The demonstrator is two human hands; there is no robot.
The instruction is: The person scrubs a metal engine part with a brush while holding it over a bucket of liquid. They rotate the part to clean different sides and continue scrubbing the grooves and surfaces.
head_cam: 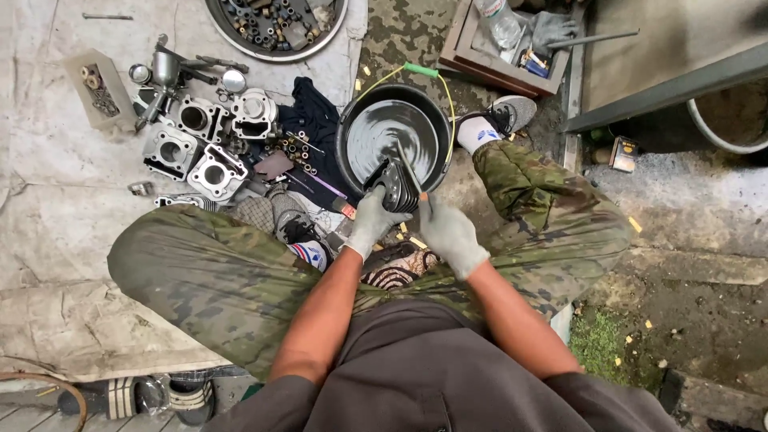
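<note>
My left hand (370, 222), in a grey glove, grips a dark finned engine cylinder (394, 185) tilted over the rim of a black bucket (349, 128) of dark liquid. In my gloved right hand (448, 232) is a thin brush (409, 166) whose tip reaches onto the cylinder. Both hands meet just in front of the bucket, above my crossed legs in camouflage trousers.
Several silver engine cylinders and heads (198, 144) lie on a pale cloth (48, 200) to the left, beside a dark rag with small bolts (308, 120). A round metal pan of parts (276, 24) sits at the top, a wooden box (504, 44) top right.
</note>
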